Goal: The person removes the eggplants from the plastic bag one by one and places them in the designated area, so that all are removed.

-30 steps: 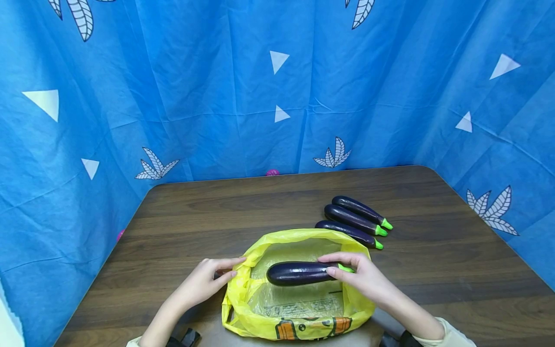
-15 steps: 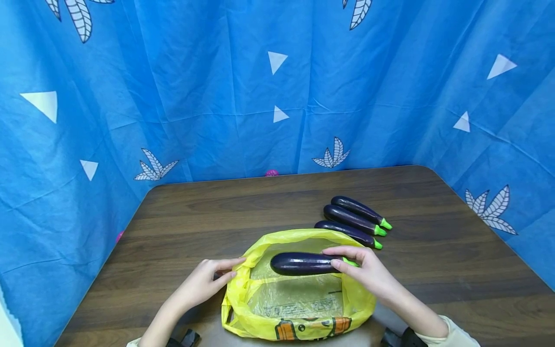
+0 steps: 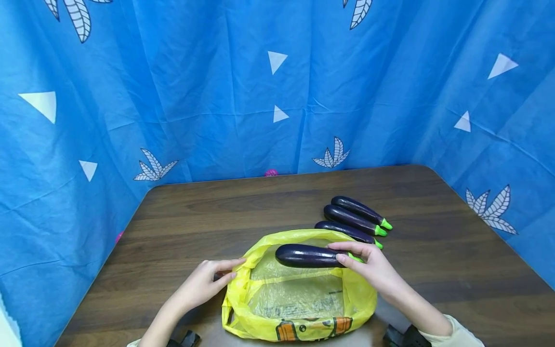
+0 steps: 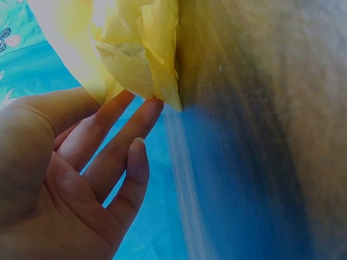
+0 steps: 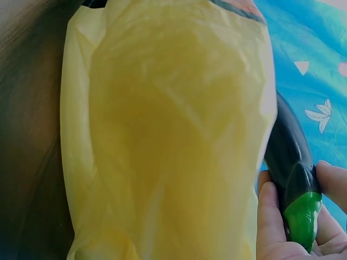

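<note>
A yellow plastic bag (image 3: 299,332) stands with its mouth spread wide, and its inside shows from above. My left hand (image 3: 207,283) pinches the bag's left rim between thumb and fingers; in the left wrist view the yellow film (image 4: 130,59) meets the fingertips. Over the bag's mouth lies a dark purple eggplant (image 3: 305,256), roughly level, its rounded end pointing left. My right hand (image 3: 376,267) grips it near the green stem end. In the right wrist view the bag's side hides part of the eggplant (image 5: 290,146).
Behind the bag, three more eggplants (image 3: 352,220) lie side by side on the wooden table (image 3: 195,217), green stems to the right. The nearest one is partly covered by the bag's rim. A blue patterned curtain (image 3: 195,96) hangs around the table's back and sides.
My right hand has carried the eggplant away from me and slightly to the right, toward the bag's far rim. The left hand has stayed at the bag's left rim.
</note>
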Motion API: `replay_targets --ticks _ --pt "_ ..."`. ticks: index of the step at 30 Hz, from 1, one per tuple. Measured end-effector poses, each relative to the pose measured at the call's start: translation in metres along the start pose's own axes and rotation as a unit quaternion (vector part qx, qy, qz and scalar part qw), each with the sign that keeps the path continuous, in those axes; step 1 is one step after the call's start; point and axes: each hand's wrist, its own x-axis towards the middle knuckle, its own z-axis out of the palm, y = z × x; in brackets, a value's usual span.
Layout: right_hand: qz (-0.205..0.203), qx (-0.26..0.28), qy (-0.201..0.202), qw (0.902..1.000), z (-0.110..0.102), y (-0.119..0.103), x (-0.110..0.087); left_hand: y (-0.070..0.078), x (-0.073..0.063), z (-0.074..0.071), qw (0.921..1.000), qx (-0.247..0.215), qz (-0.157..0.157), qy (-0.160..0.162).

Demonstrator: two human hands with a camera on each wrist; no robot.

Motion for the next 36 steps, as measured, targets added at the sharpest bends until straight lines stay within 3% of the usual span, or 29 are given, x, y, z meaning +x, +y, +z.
replay_targets --ticks 7,28,36 --pt "0.008 0.007 -0.001 0.9999 0.0 -0.001 -0.005 -0.001 -0.003 0.002 1.0 -0.005 -0.003 -0.004" --pt "-0.039 0.02 0.028 0.9986 -0.015 -0.017 -0.003 -0.002 -0.001 0.001 1.0 -0.005 0.002 0.005" --pt "-0.06 -0.004 0.04 0.9974 -0.02 -0.022 0.001 -0.002 -0.001 -0.001 1.0 -0.006 0.002 0.006"
